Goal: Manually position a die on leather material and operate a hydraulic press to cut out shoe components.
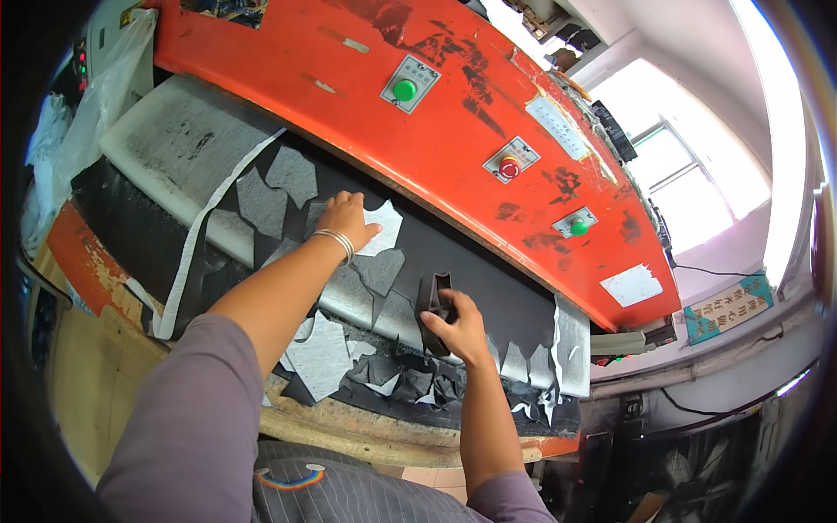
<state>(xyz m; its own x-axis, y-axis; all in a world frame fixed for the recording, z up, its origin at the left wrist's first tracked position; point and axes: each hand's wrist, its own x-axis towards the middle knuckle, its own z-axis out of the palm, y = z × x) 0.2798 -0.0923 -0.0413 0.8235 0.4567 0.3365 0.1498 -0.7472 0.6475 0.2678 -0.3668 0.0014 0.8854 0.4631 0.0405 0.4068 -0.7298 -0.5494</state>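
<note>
My left hand [343, 220] lies over grey cut sheet pieces on the black cutting surface [479, 275]. Its thumb is apart from the fingers and rests on a pale, angular piece [384, 228]. To the right, my right hand [460, 329] grips a dark, deep-walled cutting die [433, 292] between thumb and fingers. The die stands on the sheet, its upper rim showing. More grey shaped pieces [292, 174] lie left of my left hand, and another grey piece [380, 270] lies between the hands.
A red machine beam [349, 78] with green buttons [404, 90] and a red stop button [509, 167] spans the far side. Nearer me, offcuts [410, 381] and a larger pale piece [320, 357] lie along the wooden edge [366, 429]. A pale strip [205, 213] crosses the left side.
</note>
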